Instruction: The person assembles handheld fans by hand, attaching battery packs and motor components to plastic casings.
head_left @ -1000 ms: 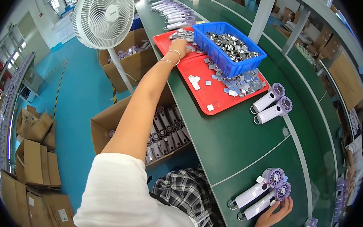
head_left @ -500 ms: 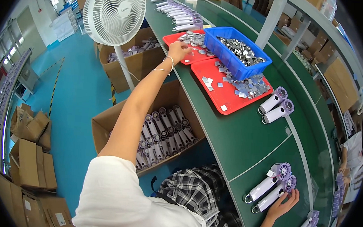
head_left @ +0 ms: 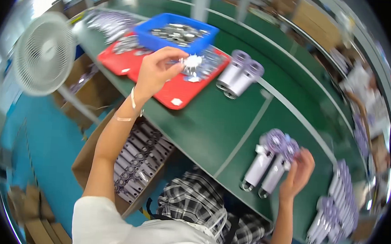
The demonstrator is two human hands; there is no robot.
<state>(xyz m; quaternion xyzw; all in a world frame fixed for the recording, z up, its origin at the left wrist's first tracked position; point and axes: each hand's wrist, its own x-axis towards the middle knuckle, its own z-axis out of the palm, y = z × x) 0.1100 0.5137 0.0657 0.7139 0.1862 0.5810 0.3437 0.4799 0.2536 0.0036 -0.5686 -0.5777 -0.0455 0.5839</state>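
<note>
My left hand (head_left: 157, 70) is raised over the red trays, thumb and forefinger curled toward each other in a pinch. A bright, blurred glint shows by the fingertips; whether it is a held piece or one on the tray behind is unclear. On the green bench at the right, my right hand (head_left: 297, 172) has its fingers closed at the head of a pale purple handheld fan (head_left: 275, 174). A second handheld fan (head_left: 259, 167) lies against it on the left, with a small white piece near its head. Small silver square pieces (head_left: 207, 69) cover much of the red tray (head_left: 172, 93).
A blue bin (head_left: 149, 41) of shiny metal parts stands at the trays' far side. Two more handheld fans (head_left: 239, 75) lie beyond, and several are lined up at right (head_left: 345, 198). A white standing fan (head_left: 45, 52) and a carton of handheld fans (head_left: 132, 163) are at left.
My left hand has lifted off the far red tray and come right and nearer. My right hand stays at the handheld fan. The whole view has turned toward the right.
</note>
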